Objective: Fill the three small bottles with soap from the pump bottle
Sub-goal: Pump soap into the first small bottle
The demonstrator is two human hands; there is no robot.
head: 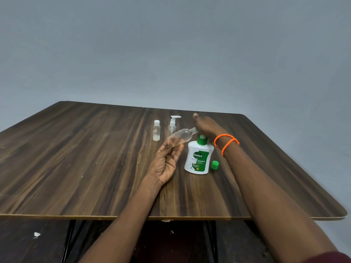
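Holding the uncapped clear plastic bottle (180, 136) tilted in my left hand (167, 164), right hand (206, 126) pressing the white-and-green Dettol pump bottle (198, 160) beside it; looks barely filled, two others to check.

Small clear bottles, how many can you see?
3. The capped bottle stands far left, the small pump-top bottle beside it, and the uncapped bottle lies tilted in the left hand.

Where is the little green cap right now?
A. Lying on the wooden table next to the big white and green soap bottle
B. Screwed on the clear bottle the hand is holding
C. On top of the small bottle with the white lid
A: the small green plastic cap lies on the brown wooden table, just right of the white and green pump soap bottle, while the tilted clear plastic bottle in the left hand has an open neck.
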